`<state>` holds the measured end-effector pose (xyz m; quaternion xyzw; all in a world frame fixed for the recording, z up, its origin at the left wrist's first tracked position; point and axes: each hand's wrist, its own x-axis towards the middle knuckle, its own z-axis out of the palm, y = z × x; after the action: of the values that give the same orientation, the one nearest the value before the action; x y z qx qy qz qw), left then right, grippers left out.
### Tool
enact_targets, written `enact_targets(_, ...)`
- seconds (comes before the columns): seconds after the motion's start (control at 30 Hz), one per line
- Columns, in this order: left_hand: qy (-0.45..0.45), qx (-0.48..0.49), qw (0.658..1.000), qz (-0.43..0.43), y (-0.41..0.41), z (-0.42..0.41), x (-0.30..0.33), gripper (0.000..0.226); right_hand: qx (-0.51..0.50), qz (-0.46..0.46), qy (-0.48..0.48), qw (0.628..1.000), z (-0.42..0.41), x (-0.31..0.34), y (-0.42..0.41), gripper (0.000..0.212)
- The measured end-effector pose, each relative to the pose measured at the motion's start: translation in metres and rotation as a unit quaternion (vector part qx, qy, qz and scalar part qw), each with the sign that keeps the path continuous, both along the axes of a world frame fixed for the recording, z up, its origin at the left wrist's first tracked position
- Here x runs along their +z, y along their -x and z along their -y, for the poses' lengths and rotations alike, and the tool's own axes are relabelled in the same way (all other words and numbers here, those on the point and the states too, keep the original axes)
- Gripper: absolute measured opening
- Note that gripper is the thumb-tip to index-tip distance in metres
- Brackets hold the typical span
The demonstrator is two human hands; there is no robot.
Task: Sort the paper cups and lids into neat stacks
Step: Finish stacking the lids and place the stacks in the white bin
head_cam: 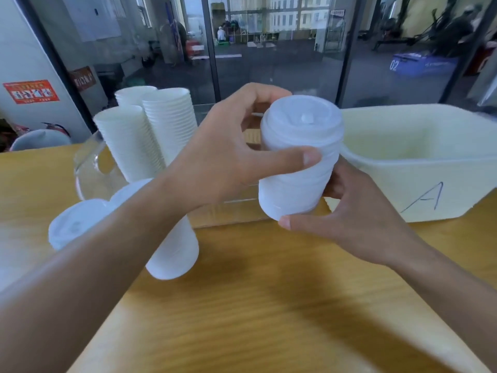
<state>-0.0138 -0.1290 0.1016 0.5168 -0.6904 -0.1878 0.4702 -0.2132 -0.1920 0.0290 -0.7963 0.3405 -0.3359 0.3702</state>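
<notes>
Above the wooden tabletop (269,292), both the left hand (215,157) and right hand (357,211) curl fingers round a raised lid stack (295,168); squaring its edges before setting down seems wise.

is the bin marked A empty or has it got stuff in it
Empty as far as it shows: the bin marked A has bare pale inner walls and no cups or lids, though its near wall hides part of the floor.
</notes>
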Motion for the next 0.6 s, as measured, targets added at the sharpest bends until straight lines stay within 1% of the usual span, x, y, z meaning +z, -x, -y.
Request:
enact_targets(0.17,-0.036,-0.022,0.999,-0.026,0.008,0.027,0.028,0.070,0.005,0.010,-0.058,0.998,0.010,0.030,0.009,0.094)
enact_targets(0.37,-0.059,-0.054,0.994,-0.069,0.025,0.048,0.082,0.069,0.007,0.006,-0.124,0.992,0.016,0.091,0.030,0.087)
enact_targets(0.5,-0.074,-0.076,0.990,-0.094,0.046,0.072,0.111,0.071,0.009,-0.008,-0.137,0.991,0.039,0.129,0.058,0.075)
enact_targets(0.6,-0.085,-0.085,0.986,-0.113,0.068,0.095,0.116,0.072,-0.014,-0.041,-0.139,0.989,0.069,0.143,0.084,0.077)
